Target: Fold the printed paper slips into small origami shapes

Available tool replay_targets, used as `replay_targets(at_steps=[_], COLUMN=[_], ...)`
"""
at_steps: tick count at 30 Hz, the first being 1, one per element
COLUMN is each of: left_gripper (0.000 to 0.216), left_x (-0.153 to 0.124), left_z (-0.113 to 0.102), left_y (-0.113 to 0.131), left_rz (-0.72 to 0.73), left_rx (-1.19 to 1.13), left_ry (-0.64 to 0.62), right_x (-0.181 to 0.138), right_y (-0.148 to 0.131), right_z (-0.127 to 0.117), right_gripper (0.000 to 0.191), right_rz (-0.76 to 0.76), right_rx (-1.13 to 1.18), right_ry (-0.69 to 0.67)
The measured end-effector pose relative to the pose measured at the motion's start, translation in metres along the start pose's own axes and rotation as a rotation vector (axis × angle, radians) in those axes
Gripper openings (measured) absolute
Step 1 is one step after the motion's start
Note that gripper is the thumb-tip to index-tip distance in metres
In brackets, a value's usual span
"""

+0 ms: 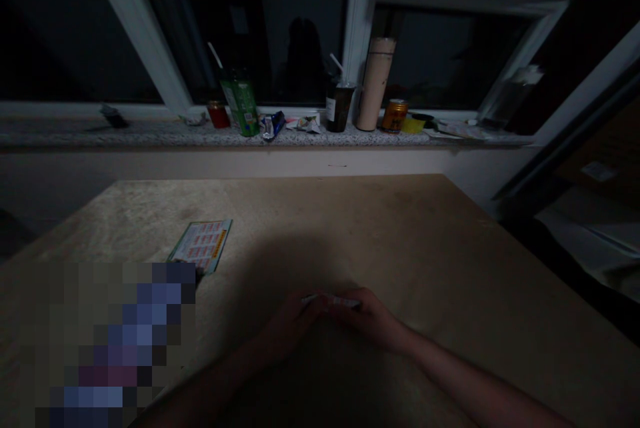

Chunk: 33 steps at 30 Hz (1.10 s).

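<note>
Left hand point(303, 316) and right hand point(374, 316) meet over the brown surface point(390, 228), fingers closed on a thin pale object point(346, 301) between them, well short of the far edge and between the left and right edges; whether it touches down, I can't tell. Watch that grip now: an uneven pull or too hard a squeeze could bend, tear or drop so slight a thing, and the dim light, with a shadow point(300, 258) spread just beyond the fingers, could hide a slip. Off toward the left edge lies a printed card point(203, 243), well apart.
</note>
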<state>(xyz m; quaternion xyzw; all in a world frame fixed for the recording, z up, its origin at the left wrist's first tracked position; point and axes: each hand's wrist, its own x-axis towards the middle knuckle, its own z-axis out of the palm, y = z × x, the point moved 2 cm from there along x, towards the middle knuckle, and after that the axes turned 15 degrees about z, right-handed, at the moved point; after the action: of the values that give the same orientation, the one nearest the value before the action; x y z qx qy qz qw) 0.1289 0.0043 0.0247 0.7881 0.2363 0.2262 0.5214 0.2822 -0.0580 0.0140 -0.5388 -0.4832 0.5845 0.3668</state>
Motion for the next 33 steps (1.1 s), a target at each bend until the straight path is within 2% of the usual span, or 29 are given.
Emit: replay_targets(at_steps=[4, 8, 14, 20, 25, 30, 33], left_gripper=[0.040, 0.038, 0.042, 0.043, 0.042, 0.045, 0.045], left_x=[0.000, -0.001, -0.003, -0.001, 0.003, 0.002, 0.001], left_z=[-0.001, 0.001, 0.002, 0.001, 0.002, 0.004, 0.005], left_y=[0.004, 0.002, -0.005, -0.002, 0.005, 0.001, -0.002], left_rz=[0.004, -0.014, -0.075, -0.062, 0.046, -0.035, -0.030], left_rx=[0.025, -0.009, 0.037, 0.141, 0.118, 0.063, 0.038], left_ry=[0.000, 0.017, 0.093, 0.044, -0.023, -0.079, -0.084], right_x=[0.001, 0.000, 0.000, 0.002, 0.003, 0.001, 0.001], right_y=[0.001, -0.001, -0.004, 0.000, -0.003, -0.003, -0.001], right_z=[0.003, 0.005, 0.001, -0.003, -0.001, -0.001, -0.002], right_gripper=[0.039, 0.031, 0.035, 0.038, 0.038, 0.040, 0.039], right_rz=[-0.052, -0.072, -0.070, -0.003, -0.038, -0.082, -0.072], right_rx=[-0.031, -0.060, -0.053, -0.062, -0.110, -0.134, -0.126], right_ry=[0.082, 0.096, 0.148, 0.214, 0.277, 0.341, 0.395])
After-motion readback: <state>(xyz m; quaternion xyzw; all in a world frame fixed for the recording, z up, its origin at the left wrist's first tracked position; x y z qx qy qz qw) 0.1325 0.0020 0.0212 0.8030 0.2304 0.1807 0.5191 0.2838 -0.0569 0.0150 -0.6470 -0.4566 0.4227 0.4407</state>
